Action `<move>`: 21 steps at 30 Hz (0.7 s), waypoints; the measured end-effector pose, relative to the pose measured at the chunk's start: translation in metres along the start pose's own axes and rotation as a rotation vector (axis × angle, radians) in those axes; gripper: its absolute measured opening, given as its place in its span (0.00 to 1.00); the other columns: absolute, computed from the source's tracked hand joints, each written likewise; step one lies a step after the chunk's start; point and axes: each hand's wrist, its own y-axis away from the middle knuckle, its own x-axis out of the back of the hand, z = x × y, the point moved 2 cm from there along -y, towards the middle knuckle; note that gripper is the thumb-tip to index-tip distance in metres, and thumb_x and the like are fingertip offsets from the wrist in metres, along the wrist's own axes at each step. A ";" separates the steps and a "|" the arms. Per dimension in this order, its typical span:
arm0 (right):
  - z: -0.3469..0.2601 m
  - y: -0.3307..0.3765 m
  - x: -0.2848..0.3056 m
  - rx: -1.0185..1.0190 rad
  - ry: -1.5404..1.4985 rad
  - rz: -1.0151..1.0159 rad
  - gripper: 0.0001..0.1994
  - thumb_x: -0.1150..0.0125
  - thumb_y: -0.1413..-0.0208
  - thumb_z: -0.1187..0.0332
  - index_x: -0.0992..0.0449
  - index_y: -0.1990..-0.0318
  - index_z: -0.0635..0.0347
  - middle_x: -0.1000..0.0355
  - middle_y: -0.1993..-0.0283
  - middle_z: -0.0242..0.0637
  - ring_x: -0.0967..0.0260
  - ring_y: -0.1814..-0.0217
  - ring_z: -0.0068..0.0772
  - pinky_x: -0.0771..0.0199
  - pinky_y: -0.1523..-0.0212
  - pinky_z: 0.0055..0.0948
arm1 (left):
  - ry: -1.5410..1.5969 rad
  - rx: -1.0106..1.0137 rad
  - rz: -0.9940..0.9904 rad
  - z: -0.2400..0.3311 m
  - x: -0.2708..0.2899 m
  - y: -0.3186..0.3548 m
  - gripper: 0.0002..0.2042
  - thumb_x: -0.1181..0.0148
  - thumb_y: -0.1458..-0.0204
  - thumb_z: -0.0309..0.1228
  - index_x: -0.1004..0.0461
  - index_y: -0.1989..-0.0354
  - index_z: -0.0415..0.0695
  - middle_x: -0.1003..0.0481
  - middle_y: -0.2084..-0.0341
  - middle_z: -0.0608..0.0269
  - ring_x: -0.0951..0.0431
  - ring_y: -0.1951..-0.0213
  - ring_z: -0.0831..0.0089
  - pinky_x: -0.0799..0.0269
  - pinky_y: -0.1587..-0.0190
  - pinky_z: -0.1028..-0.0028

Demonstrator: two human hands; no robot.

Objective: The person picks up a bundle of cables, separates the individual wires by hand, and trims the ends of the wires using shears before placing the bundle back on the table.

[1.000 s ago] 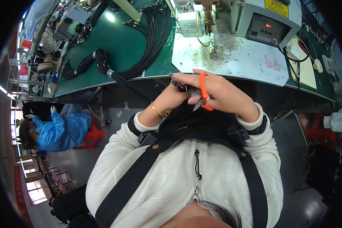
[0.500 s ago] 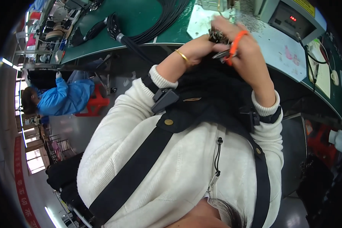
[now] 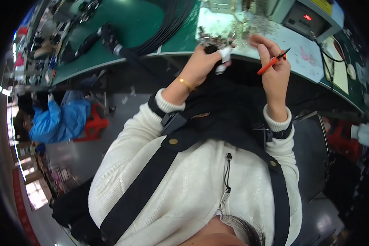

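Observation:
My left hand point(image 3: 201, 64), with a gold bracelet at the wrist, is closed round a bundle of small metal-ended pieces point(image 3: 209, 40), probably cable ends, at the table edge. A white piece point(image 3: 224, 56) shows by its thumb; blur hides whether it is worn or held. To the right, my right hand point(image 3: 274, 61) is raised apart from the bundle. It keeps an orange-handled cutting tool point(image 3: 270, 64) across the palm, dark tip pointing up and right. Its thumb and forefinger are partly stretched out and blurred.
A coil of black cables point(image 3: 168, 33) lies on the green table point(image 3: 131, 16). Beyond my hands are a white board point(image 3: 303, 57) with metal scraps point(image 3: 262, 25) and a grey box with a red display point(image 3: 311, 18). A person in blue point(image 3: 61, 119) sits at left.
My hands have moved apart: the left shifted left with the bundle, the right lowered slightly and turned, still with the orange-handled tool. The white piece by the left thumb now shows.

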 end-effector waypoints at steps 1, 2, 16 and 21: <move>0.002 0.001 0.004 0.007 0.021 0.025 0.11 0.50 0.49 0.74 0.30 0.57 0.65 0.30 0.61 0.39 0.32 0.60 0.27 0.36 0.55 0.24 | 0.003 0.001 -0.033 -0.002 0.005 -0.001 0.08 0.45 0.56 0.24 0.29 0.67 0.37 0.28 0.78 0.64 0.30 0.78 0.80 0.37 0.78 0.81; 0.007 0.001 0.006 -0.146 -0.042 0.018 0.10 0.49 0.48 0.72 0.30 0.59 0.66 0.30 0.65 0.37 0.33 0.66 0.24 0.37 0.62 0.20 | -0.119 0.049 0.010 -0.008 0.012 -0.004 0.08 0.45 0.56 0.24 0.29 0.66 0.37 0.28 0.78 0.65 0.30 0.78 0.80 0.37 0.77 0.81; 0.027 0.002 -0.009 -0.496 -0.250 0.059 0.08 0.44 0.51 0.68 0.28 0.68 0.65 0.33 0.81 0.31 0.42 0.87 0.14 0.46 0.87 0.12 | -0.010 0.094 -0.003 -0.010 0.003 -0.022 0.09 0.41 0.58 0.23 0.29 0.67 0.39 0.28 0.77 0.67 0.30 0.76 0.82 0.37 0.76 0.82; 0.024 0.007 -0.013 -0.296 -0.110 0.108 0.10 0.47 0.49 0.66 0.28 0.71 0.66 0.32 0.81 0.33 0.41 0.89 0.16 0.45 0.87 0.12 | 0.113 0.158 0.001 -0.012 0.004 -0.021 0.10 0.41 0.58 0.23 0.29 0.66 0.39 0.28 0.75 0.67 0.31 0.76 0.83 0.37 0.76 0.83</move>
